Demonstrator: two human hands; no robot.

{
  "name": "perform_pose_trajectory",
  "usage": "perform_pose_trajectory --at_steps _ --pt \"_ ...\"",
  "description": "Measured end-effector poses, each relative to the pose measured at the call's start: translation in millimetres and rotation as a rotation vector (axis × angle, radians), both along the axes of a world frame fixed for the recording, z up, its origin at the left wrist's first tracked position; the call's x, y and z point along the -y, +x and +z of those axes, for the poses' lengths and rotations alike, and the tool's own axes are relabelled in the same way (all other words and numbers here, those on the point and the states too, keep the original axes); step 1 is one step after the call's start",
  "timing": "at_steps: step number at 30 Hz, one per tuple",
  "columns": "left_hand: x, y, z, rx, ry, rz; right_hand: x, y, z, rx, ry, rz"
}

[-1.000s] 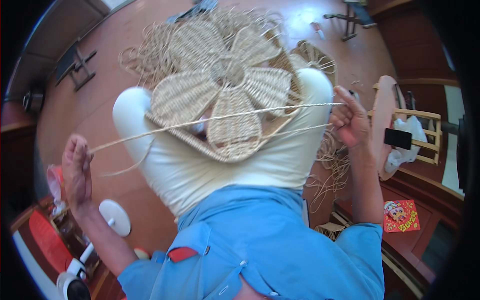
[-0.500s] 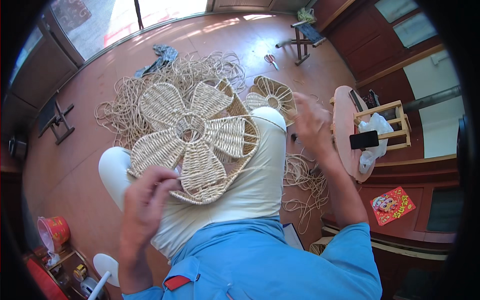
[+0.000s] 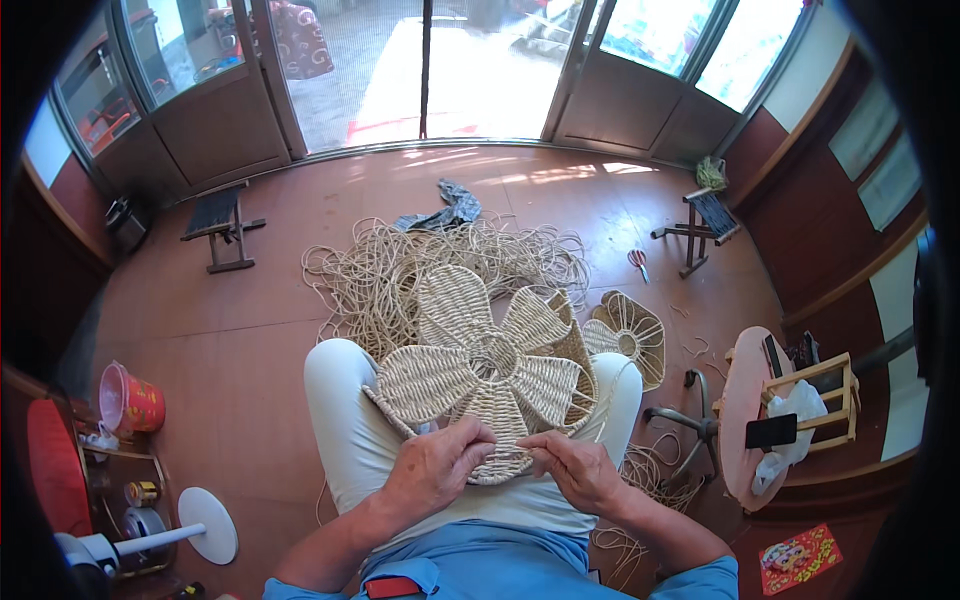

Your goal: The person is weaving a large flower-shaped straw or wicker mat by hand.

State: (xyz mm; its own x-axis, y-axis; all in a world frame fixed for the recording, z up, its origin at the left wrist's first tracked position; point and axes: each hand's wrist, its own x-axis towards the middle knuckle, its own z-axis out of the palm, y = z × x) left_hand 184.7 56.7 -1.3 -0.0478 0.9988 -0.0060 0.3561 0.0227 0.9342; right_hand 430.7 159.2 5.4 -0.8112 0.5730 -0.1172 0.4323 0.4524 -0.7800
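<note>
On my lap rests a woven straw-coloured piece shaped like a flower (image 3: 432, 380), with wide petals around a ring centre and a deeper woven side at its right. My left hand (image 3: 435, 465) is closed in a pinch over the left edge of the nearest petal; what its fingertips hold is hidden. Opposite it, my right hand (image 3: 580, 468) pinches at that petal's right edge, where a thin cord (image 3: 601, 425) runs up from beside the fingers. The fingertips of both hands are a short way apart.
Beyond my knees lies a big tangle of cord (image 3: 350, 270) with a dark cloth (image 3: 455, 205) behind it. A smaller woven flower basket (image 3: 650, 350) and red-handled scissors (image 3: 638, 262) are to the right. A pink round table (image 3: 735, 440) holds a phone (image 3: 771, 431). A red bucket (image 3: 145, 405) stands left.
My right hand has come down and inward from the far right to the nearest petal. My left hand has moved in close to it. The view has tipped up toward the doors.
</note>
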Motion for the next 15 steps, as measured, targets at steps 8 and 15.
perform_pose_trajectory --at_steps 8,15 --pt "8 29 -8 0.048 0.011 0.01 24 -9 -10 -0.104 -0.055 -0.079" --pt "22 -3 -11 0.262 -0.091 0.165 17 16 -6 -0.031 -0.122 -0.41"
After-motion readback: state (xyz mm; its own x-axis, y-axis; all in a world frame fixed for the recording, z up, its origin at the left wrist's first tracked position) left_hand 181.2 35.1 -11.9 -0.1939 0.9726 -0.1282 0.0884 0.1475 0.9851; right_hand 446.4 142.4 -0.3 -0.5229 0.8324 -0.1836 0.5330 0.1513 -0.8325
